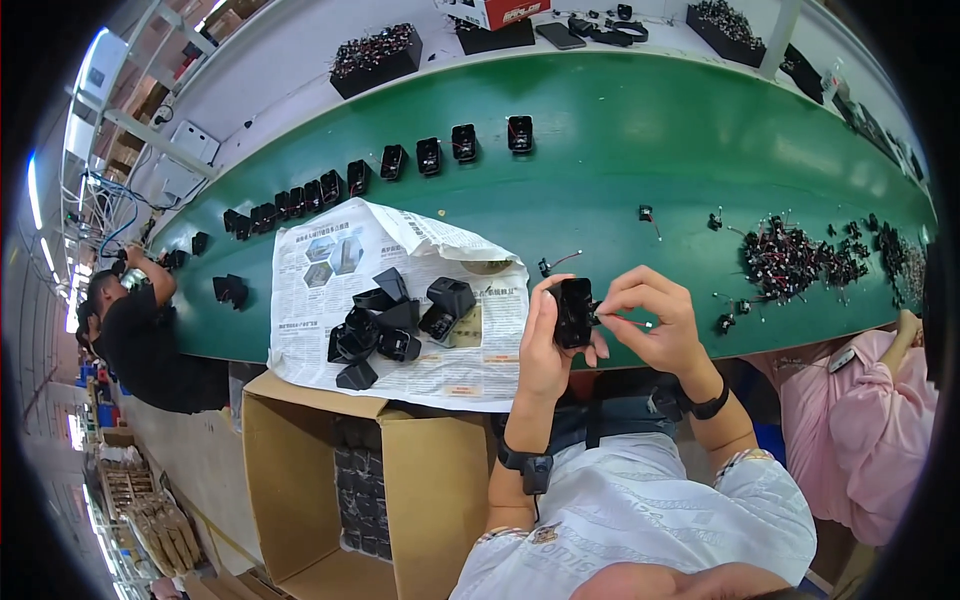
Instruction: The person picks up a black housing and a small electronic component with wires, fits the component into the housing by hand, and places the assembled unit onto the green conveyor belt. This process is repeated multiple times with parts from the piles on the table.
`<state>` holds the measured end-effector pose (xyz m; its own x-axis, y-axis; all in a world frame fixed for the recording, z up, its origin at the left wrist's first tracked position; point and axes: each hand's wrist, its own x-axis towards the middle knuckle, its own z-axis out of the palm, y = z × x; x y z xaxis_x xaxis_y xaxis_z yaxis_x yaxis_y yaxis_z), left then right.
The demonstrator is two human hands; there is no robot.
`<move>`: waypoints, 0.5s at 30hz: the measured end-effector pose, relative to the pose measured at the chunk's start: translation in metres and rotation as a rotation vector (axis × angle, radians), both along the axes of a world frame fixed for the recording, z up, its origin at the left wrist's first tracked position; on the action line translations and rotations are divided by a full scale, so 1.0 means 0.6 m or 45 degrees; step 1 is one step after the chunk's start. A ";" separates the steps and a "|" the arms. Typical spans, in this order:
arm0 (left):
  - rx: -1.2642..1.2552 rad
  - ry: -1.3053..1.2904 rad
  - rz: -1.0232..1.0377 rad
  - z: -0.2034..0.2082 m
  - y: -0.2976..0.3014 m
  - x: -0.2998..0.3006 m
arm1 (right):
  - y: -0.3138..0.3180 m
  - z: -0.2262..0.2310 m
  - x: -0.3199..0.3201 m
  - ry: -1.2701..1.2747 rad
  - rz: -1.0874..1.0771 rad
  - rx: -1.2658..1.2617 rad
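My left hand (pixel 541 345) is wrapped round a black plastic housing (pixel 574 315), its open hollow side turned up. At the housing's right edge, my right hand (pixel 660 322) pinches a small black part with thin red and white wires (pixel 628 321). Whether that part sits inside the housing is hard to make out. Just beyond my left hand, another small wired part (pixel 546 267) lies on the green table. Several more black housings (pixel 398 344) are heaped on a newspaper sheet (pixel 300 350) to the left.
Black housings (pixel 428 156) stand in a curved row along the far side. A pile of small wired parts (pixel 780 260) lies at right. Below the newspaper is an open cardboard box (pixel 430 500) holding packed black pieces. A person in black (pixel 150 340) works at left; pink clothing (pixel 850 430) shows at right.
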<state>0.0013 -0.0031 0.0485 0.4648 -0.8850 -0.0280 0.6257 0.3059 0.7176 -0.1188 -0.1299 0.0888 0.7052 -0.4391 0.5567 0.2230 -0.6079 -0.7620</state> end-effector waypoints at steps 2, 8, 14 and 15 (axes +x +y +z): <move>-0.003 -0.024 0.002 -0.008 0.001 0.003 | 0.004 -0.001 0.000 0.012 0.003 -0.009; -0.001 0.016 0.097 -0.019 -0.001 -0.002 | 0.011 0.004 0.008 0.002 0.004 -0.050; -0.043 0.052 -0.011 -0.019 0.008 0.005 | 0.011 -0.002 0.010 -0.028 -0.001 -0.065; -0.044 0.044 -0.011 -0.018 0.008 0.004 | 0.012 -0.004 0.010 -0.042 0.019 -0.025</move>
